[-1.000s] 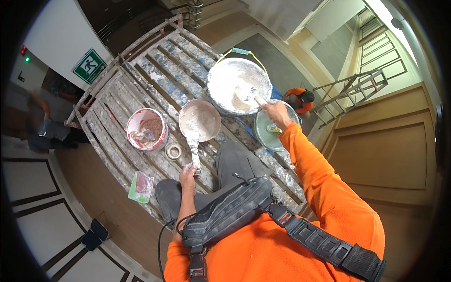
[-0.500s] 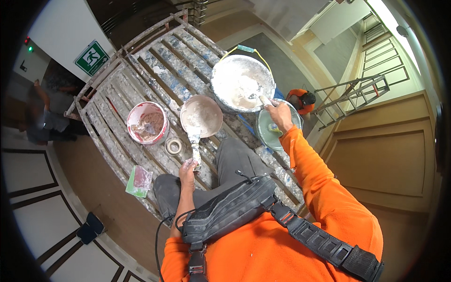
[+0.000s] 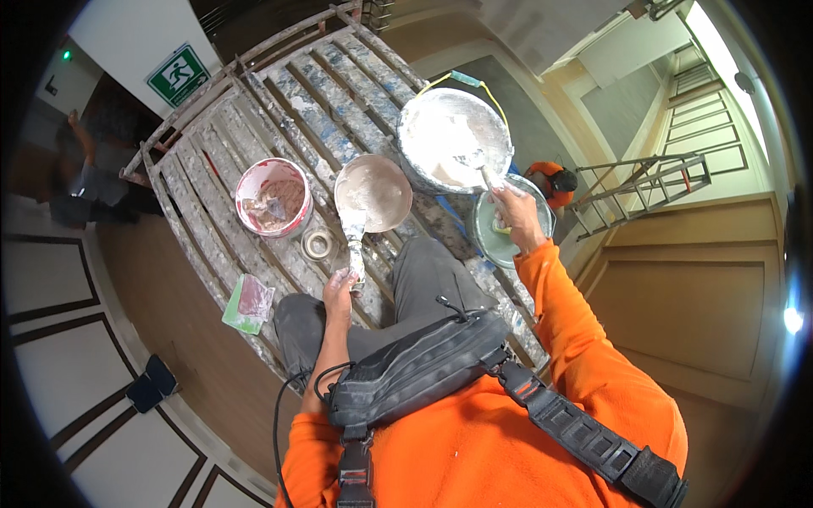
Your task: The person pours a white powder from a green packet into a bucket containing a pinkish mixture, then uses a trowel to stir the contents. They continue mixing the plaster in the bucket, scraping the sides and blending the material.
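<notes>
My left hand is closed around the handle of a putty knife, whose white-smeared blade overlaps the near rim of a shallow round bowl. Off to the right, my right hand grips the pale handle of a tool that reaches into a large white bucket. White compound fills much of that bucket; the tool's far end is lost in it, so its kind is unclear. Under my right hand sits a grey-green bucket or lid, partly covered.
A paint-crusted slatted platform with a rail holds everything. Left of the bowl stand a red-and-white bucket of pinkish compound and a round jar-like container; a green flat spreader lies nearer. People and a ladder are below.
The whole view has shifted slightly. Against the white bucket, my right hand sits a little nearer to me with its tool. My left hand keeps its hold on the putty knife.
</notes>
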A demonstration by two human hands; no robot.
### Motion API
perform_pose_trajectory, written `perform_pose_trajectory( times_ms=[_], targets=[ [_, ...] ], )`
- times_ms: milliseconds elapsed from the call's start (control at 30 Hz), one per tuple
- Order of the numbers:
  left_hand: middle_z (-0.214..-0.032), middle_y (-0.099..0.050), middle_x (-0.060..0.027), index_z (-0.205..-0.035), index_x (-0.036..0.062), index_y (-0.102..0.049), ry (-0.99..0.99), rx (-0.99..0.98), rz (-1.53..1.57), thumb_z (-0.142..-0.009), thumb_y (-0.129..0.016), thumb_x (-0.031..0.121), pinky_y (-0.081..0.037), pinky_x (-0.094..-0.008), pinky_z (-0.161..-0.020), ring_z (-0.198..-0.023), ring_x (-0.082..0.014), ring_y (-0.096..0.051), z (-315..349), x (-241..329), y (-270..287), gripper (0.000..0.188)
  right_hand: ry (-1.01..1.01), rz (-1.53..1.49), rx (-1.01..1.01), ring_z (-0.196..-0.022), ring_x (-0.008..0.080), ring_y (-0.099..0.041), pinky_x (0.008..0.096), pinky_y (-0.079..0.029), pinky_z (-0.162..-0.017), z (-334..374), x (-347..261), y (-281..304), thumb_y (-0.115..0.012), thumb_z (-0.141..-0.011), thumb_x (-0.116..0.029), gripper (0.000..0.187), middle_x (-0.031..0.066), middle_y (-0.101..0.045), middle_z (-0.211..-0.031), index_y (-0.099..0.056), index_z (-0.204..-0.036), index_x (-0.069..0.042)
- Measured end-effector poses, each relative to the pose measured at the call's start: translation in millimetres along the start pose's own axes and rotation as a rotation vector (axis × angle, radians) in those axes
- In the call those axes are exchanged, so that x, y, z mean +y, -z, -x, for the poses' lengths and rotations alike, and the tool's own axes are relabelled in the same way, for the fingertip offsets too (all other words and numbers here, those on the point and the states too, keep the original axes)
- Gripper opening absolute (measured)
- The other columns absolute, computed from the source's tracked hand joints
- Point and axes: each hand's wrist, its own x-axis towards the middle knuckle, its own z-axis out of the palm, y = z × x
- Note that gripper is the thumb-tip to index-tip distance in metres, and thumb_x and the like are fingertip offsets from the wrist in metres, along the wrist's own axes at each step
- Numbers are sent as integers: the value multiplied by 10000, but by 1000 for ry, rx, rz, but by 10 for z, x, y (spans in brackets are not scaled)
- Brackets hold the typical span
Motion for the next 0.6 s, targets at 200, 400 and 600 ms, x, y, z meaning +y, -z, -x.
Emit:
perform_pose_trajectory(
  times_ms=[200,400,600],
  targets=[
    [-953,-685,-9,-1144,25,-671,-36,37,39,-936,-667,189,-506,-258,-640,-831,-98,-633,-21,-53,59,265,10,-50,-123,-526,66,-515,216,-383,-422,599,-161,-188,-665,-906,-176,414,13,-670,-834,-655,-1297,-40],
    [-942,-686,-9,-1148,22,-676,-39,59,57,-936,-670,189,-509,-254,-638,-811,-99,-635,8,-8,21,270,-69,47,-285,-545,65,-520,205,-374,-429,832,109,-602,-668,-917,-198,484,32,-681,-857,-601,-1371,-44],
    [-947,-685,-11,-1158,15,-671,-11,56,52,-922,-686,210,-500,-257,-644,-825,-97,-630,27,49,-12,307,63,428,-197,-621,191,-624,316,-484,-552,249,742,-999,-655,-904,-252,460,111,-717,-868,-643,-1322,-60]
  ],
)
